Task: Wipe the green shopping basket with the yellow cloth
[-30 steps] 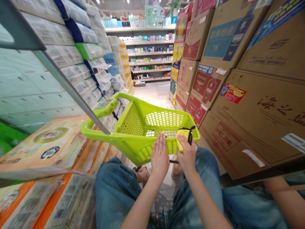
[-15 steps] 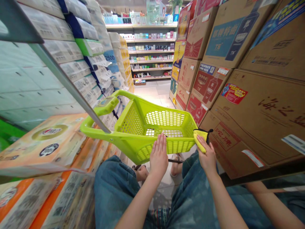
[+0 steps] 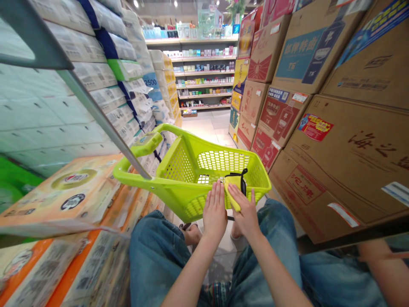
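Note:
A lime-green plastic shopping basket (image 3: 191, 170) with a long handle stands tilted in the aisle in front of my knees. My left hand (image 3: 214, 211) lies flat on its near rim, fingers stretched out together. My right hand (image 3: 244, 213) presses a yellow cloth (image 3: 232, 189) with black edging against the same rim, just right of my left hand. The fingers lie over the cloth.
Stacked tissue packs (image 3: 96, 98) line the left side and orange boxes (image 3: 64, 196) sit at lower left. Brown cardboard cartons (image 3: 348, 140) tower on the right. The narrow tiled aisle (image 3: 207, 125) runs ahead to product shelves (image 3: 204, 72).
My right hand carried the yellow cloth from the basket's right corner back left along the near rim, ending beside my left hand. My left hand stayed in place.

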`<move>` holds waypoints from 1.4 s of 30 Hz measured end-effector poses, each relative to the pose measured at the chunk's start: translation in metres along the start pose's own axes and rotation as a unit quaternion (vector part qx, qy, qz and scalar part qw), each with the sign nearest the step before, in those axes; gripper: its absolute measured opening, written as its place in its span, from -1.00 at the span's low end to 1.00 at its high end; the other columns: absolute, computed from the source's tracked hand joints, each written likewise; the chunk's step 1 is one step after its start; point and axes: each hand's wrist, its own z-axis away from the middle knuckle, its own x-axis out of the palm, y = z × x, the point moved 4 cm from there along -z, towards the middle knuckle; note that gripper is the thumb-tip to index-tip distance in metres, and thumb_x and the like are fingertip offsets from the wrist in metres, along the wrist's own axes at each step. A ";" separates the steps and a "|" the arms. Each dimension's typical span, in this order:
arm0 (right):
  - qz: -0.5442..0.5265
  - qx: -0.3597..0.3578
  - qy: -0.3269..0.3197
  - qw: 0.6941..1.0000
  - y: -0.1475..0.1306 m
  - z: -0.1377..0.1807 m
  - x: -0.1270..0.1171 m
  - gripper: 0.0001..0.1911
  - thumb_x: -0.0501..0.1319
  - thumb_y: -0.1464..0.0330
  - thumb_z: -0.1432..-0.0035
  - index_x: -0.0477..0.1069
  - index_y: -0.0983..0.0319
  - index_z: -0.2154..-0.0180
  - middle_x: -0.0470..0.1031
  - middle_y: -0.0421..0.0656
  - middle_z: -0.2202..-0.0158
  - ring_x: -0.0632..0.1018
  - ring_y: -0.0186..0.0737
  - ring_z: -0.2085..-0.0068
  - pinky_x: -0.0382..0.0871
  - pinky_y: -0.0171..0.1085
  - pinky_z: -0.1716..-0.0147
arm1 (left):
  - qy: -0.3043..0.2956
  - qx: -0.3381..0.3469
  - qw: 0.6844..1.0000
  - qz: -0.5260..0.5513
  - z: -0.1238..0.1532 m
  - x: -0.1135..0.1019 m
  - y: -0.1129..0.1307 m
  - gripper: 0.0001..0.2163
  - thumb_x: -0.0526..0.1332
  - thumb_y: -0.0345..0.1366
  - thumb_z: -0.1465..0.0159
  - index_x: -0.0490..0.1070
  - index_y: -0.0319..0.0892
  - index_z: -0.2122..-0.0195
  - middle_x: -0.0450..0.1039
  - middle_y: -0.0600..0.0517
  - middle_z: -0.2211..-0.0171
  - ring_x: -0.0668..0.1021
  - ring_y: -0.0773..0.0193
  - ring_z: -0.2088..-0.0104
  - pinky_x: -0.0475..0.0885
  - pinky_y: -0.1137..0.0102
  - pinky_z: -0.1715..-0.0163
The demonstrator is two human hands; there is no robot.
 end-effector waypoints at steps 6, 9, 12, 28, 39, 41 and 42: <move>-0.007 0.092 0.097 0.991 0.096 0.019 -0.054 -0.51 0.06 0.36 -0.18 0.39 0.06 -0.15 0.42 -0.09 -0.19 0.41 -0.04 -0.24 -0.44 0.31 -0.30 | -0.006 0.008 1.000 0.020 0.002 -0.003 0.002 -0.22 0.03 -0.54 -0.17 -0.24 -0.30 -0.42 -0.14 -0.10 -0.43 -0.03 0.16 -0.42 0.09 0.18 -0.35; -0.043 0.152 0.144 0.977 0.126 0.026 -0.067 -0.56 0.07 0.29 -0.18 0.46 0.09 -0.07 0.48 -0.05 -0.14 0.47 0.00 -0.18 -0.38 0.35 -0.29 | -0.005 0.006 1.000 0.029 0.003 -0.003 0.006 -0.22 0.04 -0.53 -0.16 -0.25 -0.30 -0.42 -0.14 -0.11 -0.43 -0.04 0.14 -0.42 0.08 0.18 -0.35; 0.006 0.164 0.174 0.971 0.113 0.025 -0.059 -0.51 0.04 0.36 -0.14 0.44 0.14 -0.10 0.46 -0.03 -0.16 0.43 0.00 -0.22 -0.32 0.34 -0.30 | -0.006 0.001 1.000 0.027 0.005 -0.003 0.008 -0.23 0.03 -0.54 -0.17 -0.25 -0.32 -0.42 -0.13 -0.13 -0.43 -0.04 0.15 -0.42 0.10 0.18 -0.35; 0.042 -0.004 0.047 0.998 0.038 0.014 -0.015 -0.27 -0.03 0.58 -0.06 0.23 0.05 -0.25 0.33 -0.17 -0.27 0.32 -0.18 -0.30 -0.49 0.16 -0.34 | -0.011 0.002 1.000 0.003 0.000 0.001 0.000 -0.32 -0.01 -0.51 -0.24 -0.16 -0.36 -0.40 -0.15 -0.10 -0.43 -0.05 0.16 -0.42 0.09 0.19 -0.35; 0.078 0.134 0.181 0.971 0.101 0.025 -0.045 -0.41 0.02 0.44 -0.11 0.34 0.14 -0.19 0.38 -0.04 -0.23 0.36 -0.03 -0.27 -0.17 0.28 -0.31 | 0.000 0.011 1.000 0.022 0.000 0.000 0.001 -0.24 0.03 -0.53 -0.19 -0.25 -0.32 -0.42 -0.19 -0.09 -0.44 -0.06 0.16 -0.42 0.09 0.18 -0.35; 0.098 0.099 0.161 0.977 0.066 0.017 -0.026 -0.31 0.00 0.52 -0.02 0.28 0.17 -0.23 0.35 -0.04 -0.25 0.33 -0.05 -0.29 -0.19 0.24 -0.33 | -0.002 0.011 1.000 0.019 0.000 0.000 0.001 -0.25 0.02 -0.53 -0.19 -0.25 -0.33 -0.42 -0.18 -0.09 -0.44 -0.06 0.15 -0.42 0.09 0.18 -0.35; 0.094 0.075 0.142 0.983 0.047 0.013 -0.016 -0.26 0.00 0.55 0.02 0.26 0.17 -0.25 0.35 -0.06 -0.25 0.32 -0.07 -0.30 -0.20 0.21 -0.34 | -0.003 0.010 1.000 0.015 0.000 0.001 0.000 -0.26 0.01 -0.53 -0.20 -0.24 -0.33 -0.41 -0.18 -0.09 -0.44 -0.05 0.15 -0.42 0.10 0.18 -0.35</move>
